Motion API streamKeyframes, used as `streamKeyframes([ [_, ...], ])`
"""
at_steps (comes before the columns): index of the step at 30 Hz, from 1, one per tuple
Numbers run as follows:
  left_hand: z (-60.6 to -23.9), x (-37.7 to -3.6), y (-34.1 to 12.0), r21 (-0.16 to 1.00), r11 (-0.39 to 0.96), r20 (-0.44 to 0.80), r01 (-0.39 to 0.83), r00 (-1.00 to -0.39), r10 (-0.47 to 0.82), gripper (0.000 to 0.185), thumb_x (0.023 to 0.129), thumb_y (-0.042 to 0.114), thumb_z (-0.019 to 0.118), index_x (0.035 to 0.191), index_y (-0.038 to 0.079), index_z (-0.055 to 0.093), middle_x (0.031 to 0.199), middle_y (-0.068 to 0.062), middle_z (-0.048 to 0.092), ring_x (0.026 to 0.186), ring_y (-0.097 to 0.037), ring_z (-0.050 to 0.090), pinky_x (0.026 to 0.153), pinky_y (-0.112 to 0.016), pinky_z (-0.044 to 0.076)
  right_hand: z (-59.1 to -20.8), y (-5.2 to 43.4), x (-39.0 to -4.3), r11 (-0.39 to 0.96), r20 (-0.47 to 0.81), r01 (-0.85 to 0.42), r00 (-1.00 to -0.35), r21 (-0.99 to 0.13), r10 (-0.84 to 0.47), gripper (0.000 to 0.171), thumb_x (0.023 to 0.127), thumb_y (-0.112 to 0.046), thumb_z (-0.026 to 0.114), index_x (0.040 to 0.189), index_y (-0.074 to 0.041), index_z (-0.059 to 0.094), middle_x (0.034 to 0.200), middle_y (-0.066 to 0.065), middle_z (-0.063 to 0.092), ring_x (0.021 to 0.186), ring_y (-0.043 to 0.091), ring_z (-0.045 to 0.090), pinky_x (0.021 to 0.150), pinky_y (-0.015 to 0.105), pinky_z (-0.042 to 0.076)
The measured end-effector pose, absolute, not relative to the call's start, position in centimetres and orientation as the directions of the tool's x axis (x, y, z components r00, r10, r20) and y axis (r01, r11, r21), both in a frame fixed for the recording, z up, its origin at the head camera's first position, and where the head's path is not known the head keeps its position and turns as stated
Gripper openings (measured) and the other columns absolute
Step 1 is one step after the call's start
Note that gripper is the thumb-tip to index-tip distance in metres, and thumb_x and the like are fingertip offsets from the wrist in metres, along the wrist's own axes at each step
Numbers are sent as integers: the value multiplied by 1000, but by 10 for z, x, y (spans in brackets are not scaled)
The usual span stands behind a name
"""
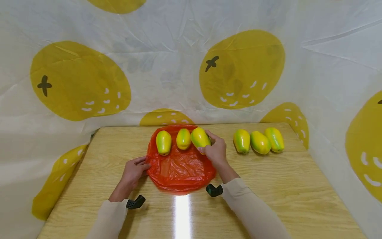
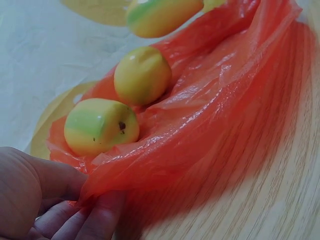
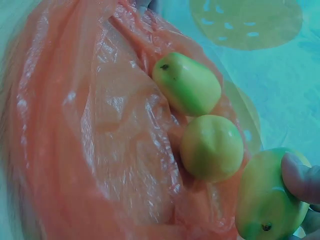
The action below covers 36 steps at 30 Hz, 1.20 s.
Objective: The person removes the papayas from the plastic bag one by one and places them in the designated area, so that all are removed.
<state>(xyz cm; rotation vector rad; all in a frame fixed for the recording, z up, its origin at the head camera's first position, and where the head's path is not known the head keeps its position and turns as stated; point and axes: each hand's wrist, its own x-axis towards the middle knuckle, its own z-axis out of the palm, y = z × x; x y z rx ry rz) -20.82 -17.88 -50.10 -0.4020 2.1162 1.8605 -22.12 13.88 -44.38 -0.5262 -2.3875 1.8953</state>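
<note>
A red plastic bag (image 1: 182, 169) lies spread open on the table. My left hand (image 1: 133, 171) pinches its left edge between thumb and fingers, as the left wrist view shows close up. With my right hand (image 1: 216, 149) I grip a yellow-green papaya (image 1: 200, 137) over the bag's far right part; in the left wrist view this papaya (image 2: 162, 16) appears raised above the others. Two more papayas rest inside the bag near its far rim: one at the left (image 1: 163, 142), one in the middle (image 1: 183, 139). The right wrist view shows my thumb (image 3: 300, 177) across the held papaya.
Right of the bag, a papaya (image 1: 241, 141), a second papaya (image 1: 260, 142) and a third papaya (image 1: 274, 139) lie grouped on the wooden table (image 1: 268, 179). Behind the table hangs a white cloth (image 1: 167, 76) printed with large yellow fruit.
</note>
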Motion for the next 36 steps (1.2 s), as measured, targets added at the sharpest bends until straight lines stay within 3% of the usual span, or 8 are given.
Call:
streamKeyframes([
  [15,-498,-207,-178,910,144,-393,-389,-920,1,51,102,3,62,152,-1,50,151,-28,55,97,-12,73,80,-26,65,-436,168,-203,182,-175,237,-938,-954,300,82,81,4,83,152,-24,56,163,7,48,152,33,41,125,52,38],
  [36,-500,-207,-179,907,149,-397,-393,-918,-3,50,102,2,61,151,-2,51,151,-27,56,100,-11,72,81,-25,64,-434,196,-180,145,-143,190,-947,-971,287,81,81,8,81,154,-18,53,163,-1,48,154,31,40,119,47,45],
])
